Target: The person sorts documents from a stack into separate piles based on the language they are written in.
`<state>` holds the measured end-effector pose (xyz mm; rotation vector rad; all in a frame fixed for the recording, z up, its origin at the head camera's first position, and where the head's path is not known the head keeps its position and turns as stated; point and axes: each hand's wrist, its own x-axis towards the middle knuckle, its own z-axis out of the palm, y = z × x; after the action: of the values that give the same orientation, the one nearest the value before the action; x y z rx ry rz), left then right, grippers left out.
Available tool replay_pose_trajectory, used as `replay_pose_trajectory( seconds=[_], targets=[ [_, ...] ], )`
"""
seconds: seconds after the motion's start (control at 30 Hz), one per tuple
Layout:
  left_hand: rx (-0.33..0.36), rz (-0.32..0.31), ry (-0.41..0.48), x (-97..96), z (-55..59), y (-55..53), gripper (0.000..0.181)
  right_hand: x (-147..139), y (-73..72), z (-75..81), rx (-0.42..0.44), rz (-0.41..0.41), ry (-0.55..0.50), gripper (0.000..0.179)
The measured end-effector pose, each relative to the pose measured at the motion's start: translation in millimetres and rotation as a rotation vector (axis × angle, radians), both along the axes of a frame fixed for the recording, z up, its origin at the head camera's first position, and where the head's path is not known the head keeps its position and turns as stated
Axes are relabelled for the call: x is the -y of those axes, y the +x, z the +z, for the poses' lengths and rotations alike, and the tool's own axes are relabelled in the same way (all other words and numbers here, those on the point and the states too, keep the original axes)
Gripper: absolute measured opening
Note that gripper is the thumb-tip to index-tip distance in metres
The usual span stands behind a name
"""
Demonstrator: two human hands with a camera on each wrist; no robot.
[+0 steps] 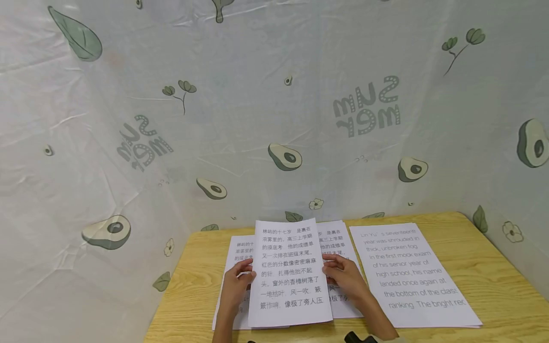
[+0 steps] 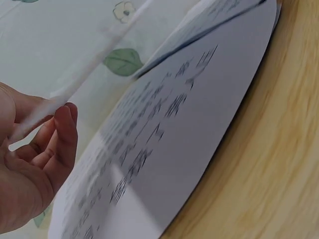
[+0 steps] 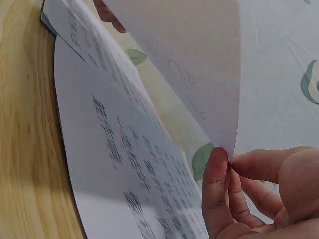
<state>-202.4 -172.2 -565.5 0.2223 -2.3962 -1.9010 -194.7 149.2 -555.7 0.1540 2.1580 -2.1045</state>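
Note:
Between my two hands a printed sheet of paper (image 1: 286,271) with Chinese text is held up off the table. Its left edge is pinched by my left hand (image 1: 235,286), its right edge by my right hand (image 1: 346,278). In the left wrist view the left hand (image 2: 35,159) has its thumb and fingers on the edge. The right wrist view shows the right hand (image 3: 259,194) pinching the other edge. Beneath it lie a left paper stack (image 1: 226,309) and a middle paper stack (image 1: 349,250), both with Chinese text and partly hidden by the raised sheet.
To the right lies a stack of paper with English text (image 1: 411,276), slightly fanned. All stacks rest on a wooden table (image 1: 180,305). A pale curtain with avocado prints (image 1: 257,119) hangs behind and beside the table. Dark objects (image 1: 358,338) show at the bottom edge.

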Motion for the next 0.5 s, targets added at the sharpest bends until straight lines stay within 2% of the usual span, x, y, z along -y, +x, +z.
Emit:
replay_pose_trajectory(
  seconds=[0.23,0.5],
  targets=[
    [-0.009,0.028,-0.025,19.1,-3.3,-0.6,0.043,24.2,-3.6,-8.6,-0.023,-0.026,-0.025,0.039],
    [-0.001,0.07,-0.089,40.2,-2.1,0.5,0.04,48.2,-4.0,-15.6,-0.045,-0.012,-0.044,0.039]
  ],
)
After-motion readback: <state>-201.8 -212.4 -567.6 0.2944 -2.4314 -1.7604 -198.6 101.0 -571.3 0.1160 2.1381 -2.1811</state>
